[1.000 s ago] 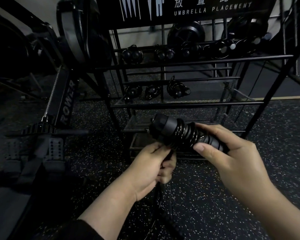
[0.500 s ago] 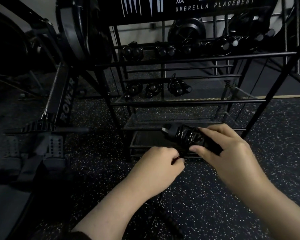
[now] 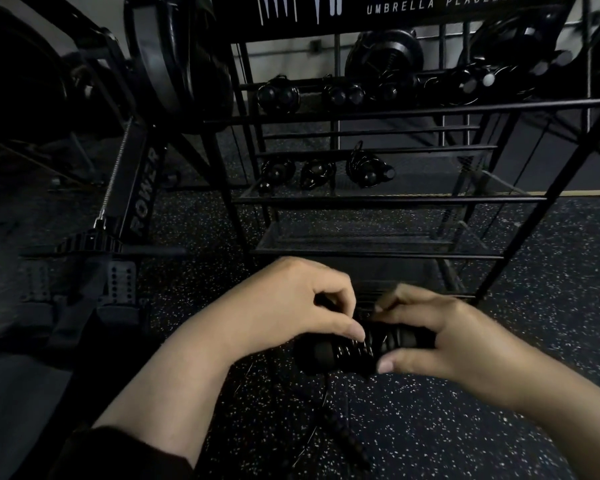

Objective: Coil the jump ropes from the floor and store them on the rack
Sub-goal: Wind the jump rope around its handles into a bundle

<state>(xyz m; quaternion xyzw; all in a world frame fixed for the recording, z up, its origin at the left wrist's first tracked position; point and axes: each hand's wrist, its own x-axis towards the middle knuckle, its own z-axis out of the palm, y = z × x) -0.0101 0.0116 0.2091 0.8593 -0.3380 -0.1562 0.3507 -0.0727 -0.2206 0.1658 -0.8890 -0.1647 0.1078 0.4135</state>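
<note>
Mid-coil: the right hand (image 3: 465, 344) grips the black cord-wound jump-rope handles (image 3: 354, 348); left hand (image 3: 291, 313) pinches cord. Next, likely finish winding toward the black wire rack (image 3: 378, 200) at twelve o'clock.

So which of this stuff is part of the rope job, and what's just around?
In the job: both hands, left hand, right hand, gripping the jump rope; loose rope tail; rack; coiled ropes already shelved.
Just around: rower; umbrella sign.

A rowing machine (image 3: 136, 188) stands on speckled rubber floor (image 3: 465, 427).
</note>
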